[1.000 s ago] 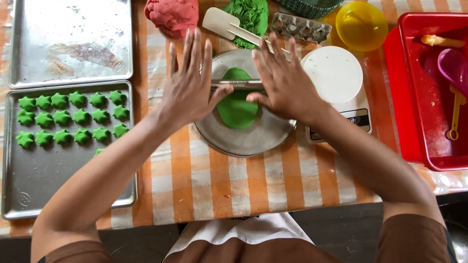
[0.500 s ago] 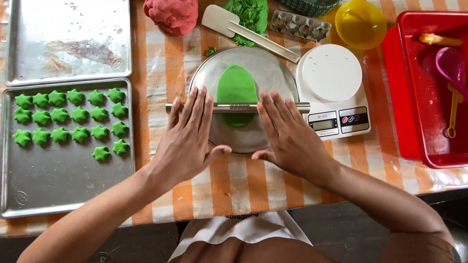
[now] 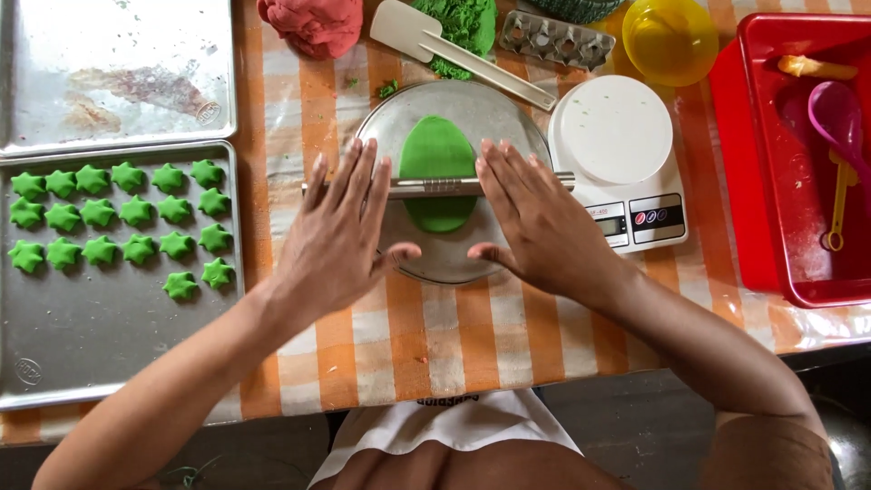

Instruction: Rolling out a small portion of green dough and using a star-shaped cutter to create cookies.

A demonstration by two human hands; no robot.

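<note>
Two flat, spread hands, left hand and right hand, press on a thin metal rolling pin across the green dough, on a round metal plate in the upper middle. White scale stands just right; tray of green star pieces at left.

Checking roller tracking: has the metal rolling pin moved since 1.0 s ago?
Yes. The rolling pin has come toward the person, from the green dough's far end to past its middle.
</note>
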